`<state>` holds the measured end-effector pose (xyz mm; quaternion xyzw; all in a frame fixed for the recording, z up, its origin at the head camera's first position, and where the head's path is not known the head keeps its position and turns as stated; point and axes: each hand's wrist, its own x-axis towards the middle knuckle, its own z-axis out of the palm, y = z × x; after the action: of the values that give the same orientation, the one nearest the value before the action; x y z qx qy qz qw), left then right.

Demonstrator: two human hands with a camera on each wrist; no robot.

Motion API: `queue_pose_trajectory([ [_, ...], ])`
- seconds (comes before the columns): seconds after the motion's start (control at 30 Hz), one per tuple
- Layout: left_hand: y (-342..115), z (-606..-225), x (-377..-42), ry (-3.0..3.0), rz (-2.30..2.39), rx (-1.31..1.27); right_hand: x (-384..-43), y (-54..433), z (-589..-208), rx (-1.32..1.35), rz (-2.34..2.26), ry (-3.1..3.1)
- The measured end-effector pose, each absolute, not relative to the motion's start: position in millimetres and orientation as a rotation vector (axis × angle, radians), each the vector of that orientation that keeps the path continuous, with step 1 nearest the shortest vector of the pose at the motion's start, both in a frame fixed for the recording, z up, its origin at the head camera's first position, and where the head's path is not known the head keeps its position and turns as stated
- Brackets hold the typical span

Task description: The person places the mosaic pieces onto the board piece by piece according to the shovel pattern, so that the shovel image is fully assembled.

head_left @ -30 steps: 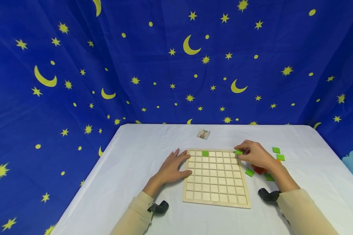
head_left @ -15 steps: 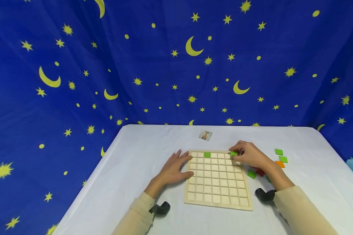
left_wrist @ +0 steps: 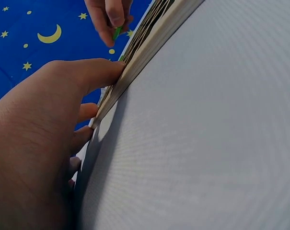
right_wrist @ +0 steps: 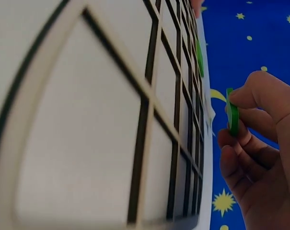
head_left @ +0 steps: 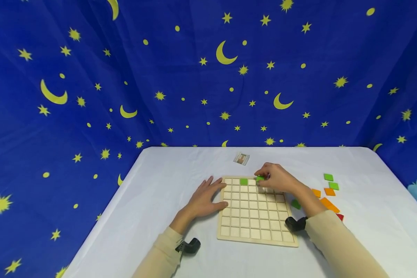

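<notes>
A wooden grid board (head_left: 253, 213) with square cells lies on the white table. One green square tile (head_left: 243, 182) sits in a cell of its far row. My right hand (head_left: 278, 178) pinches another green tile (right_wrist: 232, 112) between thumb and fingers, above the far row and right of the placed tile. In the right wrist view the held tile stands on edge, apart from the board. My left hand (head_left: 202, 199) rests at the board's left side, fingers spread, with thumb and index fingertips on the rim, as the left wrist view also shows.
Right of the board lie loose green tiles (head_left: 328, 177), orange pieces (head_left: 329, 205) and a red piece (head_left: 340, 217), partly behind my right forearm. Behind the board lies a small card printed with a grid pattern (head_left: 241, 158). A blue star-patterned cloth (head_left: 194, 77) hangs beyond the table.
My right hand has carried the green tile leftward from the board's far right corner along the far row. More orange pieces show behind it. My left hand has stayed in place.
</notes>
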<state>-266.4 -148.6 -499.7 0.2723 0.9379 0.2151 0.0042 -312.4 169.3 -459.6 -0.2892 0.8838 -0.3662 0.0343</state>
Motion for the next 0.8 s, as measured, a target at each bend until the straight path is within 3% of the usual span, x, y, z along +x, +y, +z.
queue_pose_trajectory([
  [0.8,-148.6,-499.8,-266.2,2.94,0.68,0.839,-322.0,149.5,-474.3,-0.902,-1.117,2.711],
])
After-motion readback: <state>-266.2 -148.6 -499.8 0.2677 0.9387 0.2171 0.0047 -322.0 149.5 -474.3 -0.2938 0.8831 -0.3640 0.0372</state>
